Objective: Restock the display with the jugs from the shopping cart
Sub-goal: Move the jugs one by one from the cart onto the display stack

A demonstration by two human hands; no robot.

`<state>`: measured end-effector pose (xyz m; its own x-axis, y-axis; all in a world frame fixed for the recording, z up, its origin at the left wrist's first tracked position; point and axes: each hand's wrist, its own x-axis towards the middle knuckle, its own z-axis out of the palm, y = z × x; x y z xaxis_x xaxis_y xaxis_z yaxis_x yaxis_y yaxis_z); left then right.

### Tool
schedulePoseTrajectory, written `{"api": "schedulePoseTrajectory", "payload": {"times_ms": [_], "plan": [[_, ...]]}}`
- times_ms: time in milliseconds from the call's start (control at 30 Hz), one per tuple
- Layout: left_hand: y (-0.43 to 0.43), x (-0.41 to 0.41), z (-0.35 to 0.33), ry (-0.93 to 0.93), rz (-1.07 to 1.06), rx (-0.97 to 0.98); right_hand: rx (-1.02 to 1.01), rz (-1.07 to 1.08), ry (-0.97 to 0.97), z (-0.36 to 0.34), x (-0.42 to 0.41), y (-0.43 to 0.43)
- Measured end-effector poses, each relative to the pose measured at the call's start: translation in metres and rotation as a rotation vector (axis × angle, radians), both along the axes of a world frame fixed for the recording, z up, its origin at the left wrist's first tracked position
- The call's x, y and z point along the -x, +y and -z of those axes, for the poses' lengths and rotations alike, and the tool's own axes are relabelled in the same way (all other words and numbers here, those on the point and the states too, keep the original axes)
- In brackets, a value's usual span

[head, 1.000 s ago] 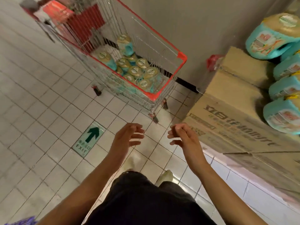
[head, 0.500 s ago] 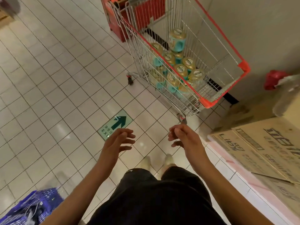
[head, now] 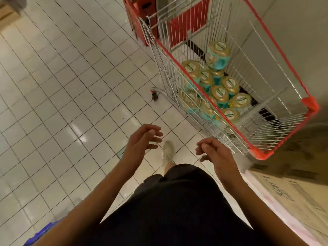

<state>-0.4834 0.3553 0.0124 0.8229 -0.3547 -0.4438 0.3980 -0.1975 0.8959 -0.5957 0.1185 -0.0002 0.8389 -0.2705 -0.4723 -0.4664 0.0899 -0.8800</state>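
A wire shopping cart with a red rim stands ahead on the right, against the wall. Inside it lie several teal jugs with gold caps, and one jug sits on top of the pile. My left hand and my right hand hover empty in front of me, fingers loosely curled, just short of the cart's near corner. The display is out of view.
Cardboard boxes sit on a pale pink base at the lower right. A red crate stands behind the cart. A blue basket is at the bottom left. My shoe steps forward on the white tiled floor.
I have turned left and stepped closer to the cart, so the shelf of jugs has left the view. Both hands stay empty and held out in front.
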Motion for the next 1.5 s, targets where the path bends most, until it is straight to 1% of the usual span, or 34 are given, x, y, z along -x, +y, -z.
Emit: {"api": "schedulePoseTrajectory", "payload": {"times_ms": [200,300,433,567,667,767,833,900,967,1000,1033,1100,1200,1267,1333,1500], "plan": [[0.002,-0.104,-0.002,0.036,0.002,-0.054,0.014,-0.044,-0.034,-0.006,-0.139,-0.014],[-0.003,-0.159,-0.005,0.03,0.011,-0.062,-0.004,0.009,-0.078,-0.015,-0.2,-0.023],[-0.02,-0.239,0.0,0.059,0.054,-0.054,0.013,0.079,-0.087,-0.015,-0.27,-0.041],[-0.057,-0.32,0.011,0.065,0.228,-0.067,0.044,0.193,-0.068,-0.006,-0.323,-0.055],[-0.101,-0.374,0.027,0.101,0.38,-0.096,0.071,0.305,-0.04,0.007,-0.349,-0.066],[-0.155,-0.415,0.051,0.112,0.557,-0.166,0.117,0.413,0.02,0.023,-0.365,-0.08],[-0.192,-0.433,0.069,0.173,0.615,-0.208,0.126,0.479,0.068,0.037,-0.369,-0.09],[-0.226,-0.446,0.093,0.341,0.589,-0.228,0.134,0.533,0.117,0.057,-0.373,-0.102],[-0.254,-0.453,0.121,0.55,0.517,-0.283,0.149,0.577,0.173,0.08,-0.376,-0.114],[-0.266,-0.456,0.136,0.62,0.482,-0.324,0.156,0.592,0.199,0.092,-0.378,-0.12],[-0.275,-0.458,0.153,0.653,0.451,-0.371,0.156,0.6,0.223,0.105,-0.379,-0.125],[-0.291,-0.465,0.186,0.646,0.429,-0.471,0.151,0.59,0.263,0.133,-0.38,-0.139],[-0.304,-0.48,0.231,0.616,0.413,-0.614,0.196,0.457,0.372,0.179,-0.382,-0.162],[-0.308,-0.491,0.263,0.632,0.384,-0.688,0.222,0.386,0.445,0.212,-0.383,-0.177],[-0.31,-0.499,0.297,0.682,0.311,-0.697,0.223,0.317,0.464,0.248,-0.386,-0.193],[-0.32,-0.502,0.377,0.832,0.19,-0.675,0.148,0.201,0.496,0.341,-0.401,-0.22]]}}
